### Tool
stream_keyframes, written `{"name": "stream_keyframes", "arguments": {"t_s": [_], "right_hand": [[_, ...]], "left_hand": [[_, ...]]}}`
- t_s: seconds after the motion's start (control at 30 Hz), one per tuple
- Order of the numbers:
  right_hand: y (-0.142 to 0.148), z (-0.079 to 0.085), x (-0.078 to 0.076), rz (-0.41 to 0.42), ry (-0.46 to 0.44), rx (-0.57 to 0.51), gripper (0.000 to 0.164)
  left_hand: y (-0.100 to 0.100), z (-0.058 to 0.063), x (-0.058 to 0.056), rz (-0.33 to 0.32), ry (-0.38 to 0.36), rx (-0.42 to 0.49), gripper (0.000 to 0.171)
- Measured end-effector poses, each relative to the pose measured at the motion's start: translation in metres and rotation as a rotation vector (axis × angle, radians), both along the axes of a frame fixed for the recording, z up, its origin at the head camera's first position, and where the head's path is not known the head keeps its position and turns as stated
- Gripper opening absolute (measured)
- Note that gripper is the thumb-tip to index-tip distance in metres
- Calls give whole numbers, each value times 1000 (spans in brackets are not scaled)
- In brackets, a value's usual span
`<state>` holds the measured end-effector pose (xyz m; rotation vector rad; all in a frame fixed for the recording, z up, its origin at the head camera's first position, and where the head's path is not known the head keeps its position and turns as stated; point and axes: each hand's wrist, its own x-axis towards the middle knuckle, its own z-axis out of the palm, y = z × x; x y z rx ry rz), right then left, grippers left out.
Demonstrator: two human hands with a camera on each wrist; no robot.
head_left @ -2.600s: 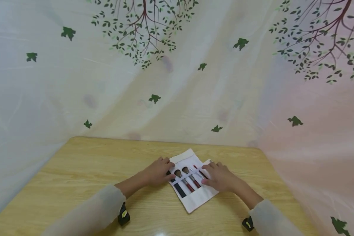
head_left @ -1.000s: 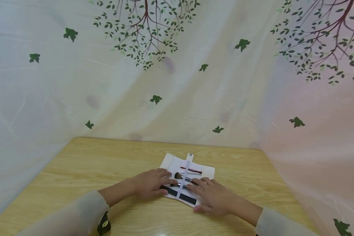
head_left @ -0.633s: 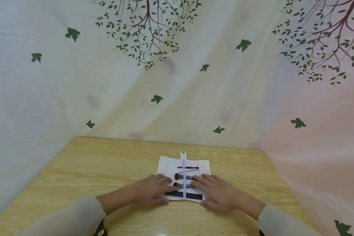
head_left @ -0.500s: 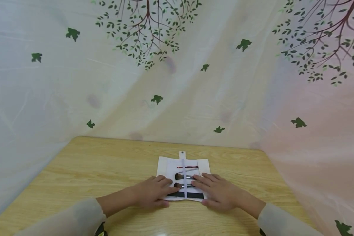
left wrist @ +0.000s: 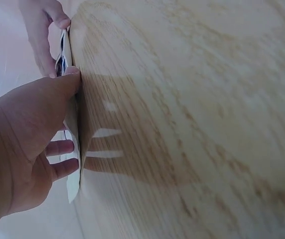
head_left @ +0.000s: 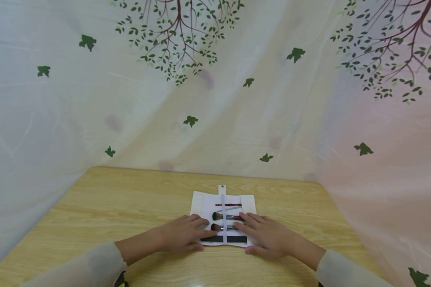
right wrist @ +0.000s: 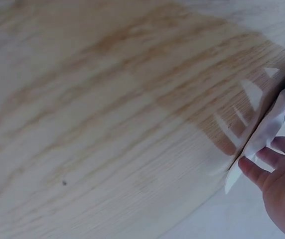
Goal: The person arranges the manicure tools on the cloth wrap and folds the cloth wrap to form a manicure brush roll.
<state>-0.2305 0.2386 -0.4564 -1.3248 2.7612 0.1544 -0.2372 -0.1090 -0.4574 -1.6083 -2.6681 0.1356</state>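
Observation:
A white makeup brush case (head_left: 208,203) lies unfolded on the table, its snap tab (head_left: 222,189) pointing away from me. A lengthwise strap holds two fluffy makeup brushes (head_left: 217,216), a thin red-handled tool (head_left: 228,205), a slim pale one and a flat black strip (head_left: 237,239). My left hand (head_left: 183,235) rests on the case's near left part, fingers spread. On the near right part lies my right hand (head_left: 271,235), its fingers covering the brush handles. The left wrist view shows the left hand (left wrist: 33,134) at the thin case's edge; in the right wrist view, fingertips of the right hand (right wrist: 282,184) touch it.
The wooden table (head_left: 129,199) carries the case near its middle. Behind it and along both sides hangs a pale curtain (head_left: 147,131) printed with trees and green leaves. Dark wrist devices (head_left: 121,279) peek out below the sleeves.
The case has turned counter-clockwise from a slanted position until its tab points away from me. Both hands turned it and have stayed on its two sides; over the last half second little has moved.

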Motion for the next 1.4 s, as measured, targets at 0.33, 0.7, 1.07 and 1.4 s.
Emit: {"name": "stream_keyframes", "arguments": {"t_s": [0.33,0.7,1.07,1.4], "right_hand": [[0,13,8,19,-33,40,72],[-9,17,3,69,112,32,43],[-1,14,-9,12,24,-262,26],[1,19,-26,-62,-125,-458,18]], "left_hand": [[-3,1,2,-42,94,-35,50],[-12,-1,-7,-59,-83,181,45],[-17,11,-31,132,-456,468,25],[-13,11,-48,238,-476,623,14]]}}
